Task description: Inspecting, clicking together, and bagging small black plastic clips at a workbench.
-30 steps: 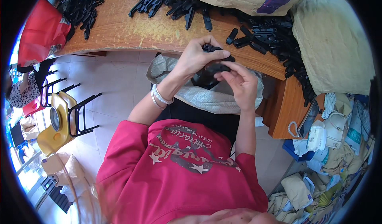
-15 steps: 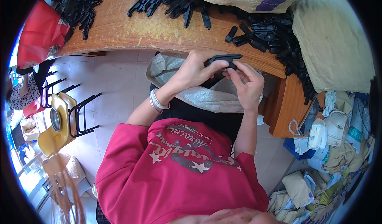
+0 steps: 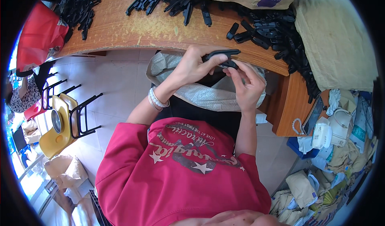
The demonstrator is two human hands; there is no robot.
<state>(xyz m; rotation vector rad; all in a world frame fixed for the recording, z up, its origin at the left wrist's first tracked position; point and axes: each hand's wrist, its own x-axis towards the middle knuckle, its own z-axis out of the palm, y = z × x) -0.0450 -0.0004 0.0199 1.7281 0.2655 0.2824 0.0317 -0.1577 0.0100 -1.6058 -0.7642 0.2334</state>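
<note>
Just off the desk's front edge, my left hand (image 3: 191,67) is closed round a long black plastic part (image 3: 229,52), its thumb pressing on top. My right hand (image 3: 249,84) pinches the lower side of that part with thumb and fingertips, at a small black piece (image 3: 229,64). Whether this piece is separate or joined to the part I cannot tell. Below both hands a white woven sack (image 3: 214,98) gapes open over my lap. Loose black plastic parts (image 3: 242,37) lie on the wooden desk (image 3: 120,35) just beyond my right hand.
More black parts heap at the far left (image 3: 78,9). Large tan paper sacks (image 3: 337,41) stand at the back right. A red bag (image 3: 42,35) hangs over the left end. Yellow chairs (image 3: 60,133) stand left; bags and packages (image 3: 335,133) pile up at right. Another person sits far left.
Both hands have shifted slightly left and away from me, with the black part in them. At lower left, the long strands of hair have gone from view, baring a paper bag.
</note>
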